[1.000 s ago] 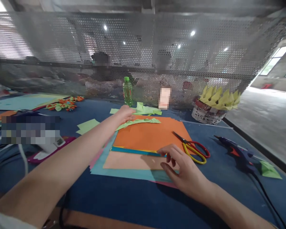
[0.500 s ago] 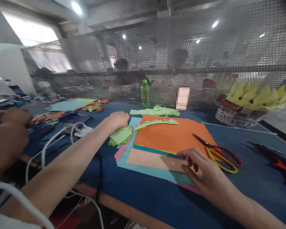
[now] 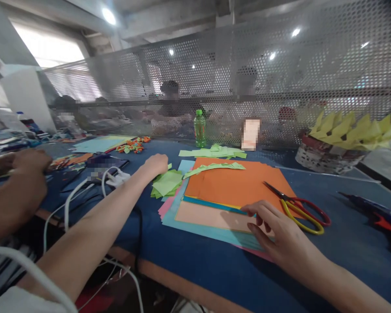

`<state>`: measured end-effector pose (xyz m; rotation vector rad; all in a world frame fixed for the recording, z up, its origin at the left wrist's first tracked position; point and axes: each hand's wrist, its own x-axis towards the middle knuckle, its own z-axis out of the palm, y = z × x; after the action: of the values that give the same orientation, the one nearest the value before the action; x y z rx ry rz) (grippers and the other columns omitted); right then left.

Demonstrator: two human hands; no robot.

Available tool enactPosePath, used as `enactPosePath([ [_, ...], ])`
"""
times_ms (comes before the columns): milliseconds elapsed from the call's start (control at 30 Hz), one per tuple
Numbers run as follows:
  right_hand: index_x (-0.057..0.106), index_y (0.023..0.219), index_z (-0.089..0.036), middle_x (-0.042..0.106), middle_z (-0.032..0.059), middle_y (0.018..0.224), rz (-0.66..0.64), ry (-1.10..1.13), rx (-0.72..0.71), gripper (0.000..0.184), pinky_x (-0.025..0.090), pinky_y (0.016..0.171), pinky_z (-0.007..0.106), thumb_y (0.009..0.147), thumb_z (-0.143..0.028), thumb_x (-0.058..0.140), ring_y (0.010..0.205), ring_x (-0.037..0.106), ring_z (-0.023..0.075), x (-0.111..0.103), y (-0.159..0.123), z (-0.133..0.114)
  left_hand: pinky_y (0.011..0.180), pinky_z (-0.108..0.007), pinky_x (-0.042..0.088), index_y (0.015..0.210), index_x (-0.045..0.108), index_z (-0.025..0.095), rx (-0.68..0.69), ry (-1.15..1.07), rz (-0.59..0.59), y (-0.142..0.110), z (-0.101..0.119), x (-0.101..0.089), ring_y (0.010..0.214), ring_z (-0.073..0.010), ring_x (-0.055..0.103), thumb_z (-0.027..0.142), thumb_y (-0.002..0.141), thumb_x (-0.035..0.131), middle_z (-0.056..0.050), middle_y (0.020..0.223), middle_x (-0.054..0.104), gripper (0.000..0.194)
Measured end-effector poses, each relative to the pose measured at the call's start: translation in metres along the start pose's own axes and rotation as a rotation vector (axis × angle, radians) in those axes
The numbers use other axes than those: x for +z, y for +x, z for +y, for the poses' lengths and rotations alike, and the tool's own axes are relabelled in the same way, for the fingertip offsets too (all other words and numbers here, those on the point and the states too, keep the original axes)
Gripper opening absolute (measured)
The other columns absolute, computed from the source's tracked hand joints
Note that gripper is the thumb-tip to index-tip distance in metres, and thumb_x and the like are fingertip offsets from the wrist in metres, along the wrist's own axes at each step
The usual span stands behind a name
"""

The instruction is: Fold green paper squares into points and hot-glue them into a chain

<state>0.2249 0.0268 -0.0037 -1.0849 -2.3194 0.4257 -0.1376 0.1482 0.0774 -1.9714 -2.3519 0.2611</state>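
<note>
On a stack of coloured paper (image 3: 211, 216), the fingers of my right hand (image 3: 275, 228) are loosely bent and apart, the index fingertip by the blue paper edge. Orange sheets (image 3: 228, 184) top the stack, with a folded light green strip (image 3: 215, 168) across them. My left hand (image 3: 157, 166) is closed just behind a small pile of green paper squares (image 3: 167, 183). A bit of green shows beside its knuckles; its fingertips are hidden. Scissors (image 3: 291, 201) with red and yellow handles lie to the right of the orange sheets, blades partly over them.
Light green strips (image 3: 217, 151) and a green bottle (image 3: 200, 130) stand before the perforated screen (image 3: 198, 87). At right are a basket (image 3: 329, 154) with yellow folded paper and a dark pointed tool (image 3: 371, 208). White cables (image 3: 68, 204) and another person's arm (image 3: 22, 191) are left.
My left hand has drawn slightly left and back, and a bit of green now shows beside it. My right hand stays in place. The view has shifted slightly.
</note>
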Motion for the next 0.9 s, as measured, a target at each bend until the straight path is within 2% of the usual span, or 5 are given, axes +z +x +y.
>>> enactPosePath([
  [233, 0.052, 0.117, -0.028, 0.060, 0.0051, 0.113, -0.012, 0.015, 0.021, 0.021, 0.050, 0.069, 0.031, 0.100, -0.021, 0.042, 0.088, 0.066, 0.0182, 0.001, -0.001, -0.002, 0.087, -0.044, 0.056, 0.126, 0.059, 0.017, -0.095, 0.042, 0.036, -0.009, 0.003, -0.027, 0.105, -0.0249, 0.064, 0.034, 0.097, 0.063, -0.010, 0.125, 0.061, 0.033],
  [400, 0.055, 0.117, -0.026, 0.060, 0.0063, 0.112, 0.029, 0.024, 0.005, 0.022, 0.050, 0.074, 0.032, 0.099, -0.018, 0.045, 0.091, 0.064, 0.0193, -0.002, 0.001, -0.002, 0.086, -0.044, 0.055, 0.115, 0.062, 0.015, 0.057, 0.018, 0.231, -0.053, 0.040, -0.039, 0.100, -0.0236, 0.065, 0.034, 0.098, 0.061, -0.009, 0.114, 0.065, 0.026],
  [533, 0.057, 0.114, -0.023, 0.061, 0.0076, 0.109, 0.236, -0.008, 0.029, 0.017, 0.050, 0.077, 0.033, 0.099, -0.023, 0.049, 0.092, 0.062, 0.0210, -0.009, 0.004, -0.001, 0.079, -0.035, 0.050, 0.100, 0.062, 0.017, 0.460, -0.098, 0.338, -0.109, 0.095, -0.017, 0.089, -0.0229, 0.066, 0.020, 0.101, 0.046, -0.007, 0.097, 0.068, 0.016],
  [700, 0.059, 0.108, -0.021, 0.061, 0.0074, 0.106, 0.381, -0.023, 0.079, 0.016, 0.048, 0.071, 0.031, 0.098, -0.021, 0.047, 0.083, 0.059, 0.0187, -0.017, 0.008, 0.003, 0.065, -0.032, 0.049, 0.091, 0.060, 0.017, 0.936, -0.166, 0.285, -0.154, 0.140, 0.034, 0.076, -0.0214, 0.063, 0.009, 0.093, 0.051, -0.005, 0.090, 0.066, 0.012],
  [900, 0.060, 0.097, -0.020, 0.064, 0.0046, 0.097, 0.133, 0.069, 0.044, 0.011, 0.046, 0.079, 0.031, 0.099, -0.023, 0.050, 0.090, 0.060, 0.0183, -0.024, 0.009, -0.005, 0.076, -0.036, 0.053, 0.097, 0.062, 0.017, 1.017, -0.313, 0.233, -0.147, 0.137, 0.055, 0.089, -0.0238, 0.065, 0.011, 0.094, 0.053, -0.005, 0.097, 0.066, 0.011],
])
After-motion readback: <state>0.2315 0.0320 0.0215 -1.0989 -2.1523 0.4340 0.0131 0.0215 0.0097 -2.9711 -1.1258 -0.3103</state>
